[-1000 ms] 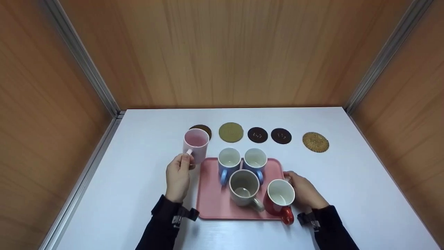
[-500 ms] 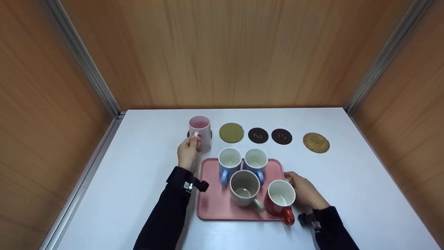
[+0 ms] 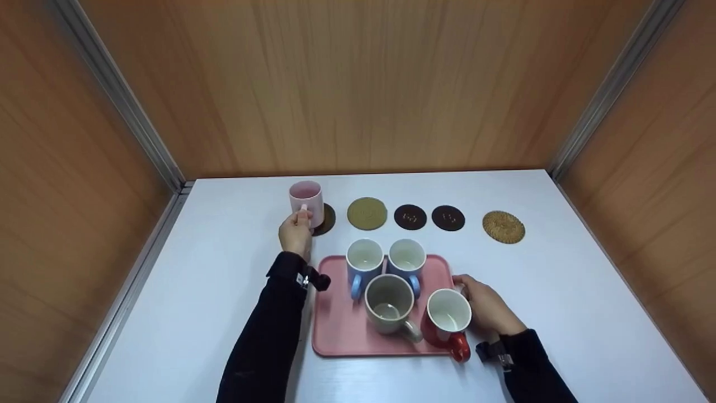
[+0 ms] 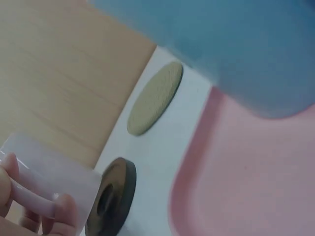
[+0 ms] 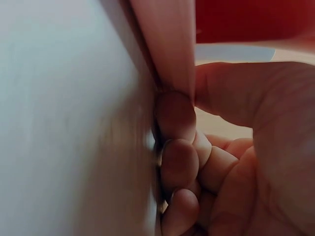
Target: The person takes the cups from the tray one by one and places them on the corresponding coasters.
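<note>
My left hand (image 3: 296, 232) pinches the handle of a pale pink mug (image 3: 306, 202) at the back left. The mug is upright in the head view and overlaps the left part of a round brown coaster (image 3: 326, 220). In the left wrist view the mug's base shows right beside the coaster (image 4: 114, 191), which has a dark round centre. My right hand (image 3: 488, 305) grips the right rim of a pink tray (image 3: 338, 330), thumb and curled fingers at its edge (image 5: 170, 44). On the tray stand two light blue mugs (image 3: 363, 266) (image 3: 407, 264), a grey mug (image 3: 386, 319) and a red mug (image 3: 442, 330).
Along the back of the white table (image 3: 184, 313) lie an olive round coaster (image 3: 367, 213), two dark round coasters (image 3: 410, 217) (image 3: 448, 218) and a woven tan coaster (image 3: 503, 226). Wood-grain panels (image 3: 358, 84) enclose the table at the back and both sides.
My left hand has carried the pink mug forward from beside the tray to the brown coaster, then slightly left, uncovering its right part. The right hand stays at the tray's rim.
</note>
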Tool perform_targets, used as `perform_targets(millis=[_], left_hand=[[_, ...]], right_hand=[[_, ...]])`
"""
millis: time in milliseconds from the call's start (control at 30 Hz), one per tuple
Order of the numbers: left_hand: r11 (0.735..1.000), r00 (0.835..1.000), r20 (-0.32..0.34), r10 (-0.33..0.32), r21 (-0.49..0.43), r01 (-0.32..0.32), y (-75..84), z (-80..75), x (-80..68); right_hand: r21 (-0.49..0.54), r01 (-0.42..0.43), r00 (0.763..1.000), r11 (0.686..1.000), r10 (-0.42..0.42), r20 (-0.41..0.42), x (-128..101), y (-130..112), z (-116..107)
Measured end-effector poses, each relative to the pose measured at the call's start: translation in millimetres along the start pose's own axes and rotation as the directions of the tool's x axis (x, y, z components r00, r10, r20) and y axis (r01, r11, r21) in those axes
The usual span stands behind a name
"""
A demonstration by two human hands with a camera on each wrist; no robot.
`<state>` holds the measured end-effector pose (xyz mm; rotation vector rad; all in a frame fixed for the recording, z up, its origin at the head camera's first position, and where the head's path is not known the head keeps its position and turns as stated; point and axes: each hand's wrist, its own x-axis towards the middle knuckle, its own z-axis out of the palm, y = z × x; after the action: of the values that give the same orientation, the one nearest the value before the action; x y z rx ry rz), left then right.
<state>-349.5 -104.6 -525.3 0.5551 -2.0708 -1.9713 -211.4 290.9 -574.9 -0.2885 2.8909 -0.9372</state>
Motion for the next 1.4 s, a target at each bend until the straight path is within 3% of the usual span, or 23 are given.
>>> perform_targets(millis=[400, 767, 933, 1167, 1267, 1400], left_hand=[[0.997, 0.998, 0.061, 0.033, 0.072, -0.037, -12.1, 7.4, 15.6], [0.964, 0.990, 0.059, 0.130, 0.226, -0.140, -21.2, 1.9, 13.7], [0.963, 0.993, 0.038, 0.107, 0.243, -0.113, -26.2, -5.6, 8.5], [0.988, 0.996, 0.090, -0.007, 0.151, -0.007, -31.9, -35.7, -19.1], [0.996, 0.990, 0.135, -0.043, 0.083, 0.032, -33.6, -50.6, -43.9], [1.000, 0.980, 0.196, -0.027, 0.009, 0.026, -35.4, -59.4, -82.7]], right_hand=[[0.039, -0.014, 1.000, 0.999, 0.014, -0.012, 2, 3, 1], [0.062, 0.026, 1.000, 0.998, -0.025, -0.018, 1, 2, -1], [0.076, 0.007, 1.000, 0.997, -0.006, -0.013, 1, 4, 0], [0.084, -0.048, 0.999, 0.995, 0.047, 0.011, 2, 2, 1], [0.079, -0.054, 0.999, 0.995, 0.053, 0.010, 2, 1, 1], [0.085, -0.048, 0.999, 0.995, 0.048, 0.001, 2, 2, 0]])
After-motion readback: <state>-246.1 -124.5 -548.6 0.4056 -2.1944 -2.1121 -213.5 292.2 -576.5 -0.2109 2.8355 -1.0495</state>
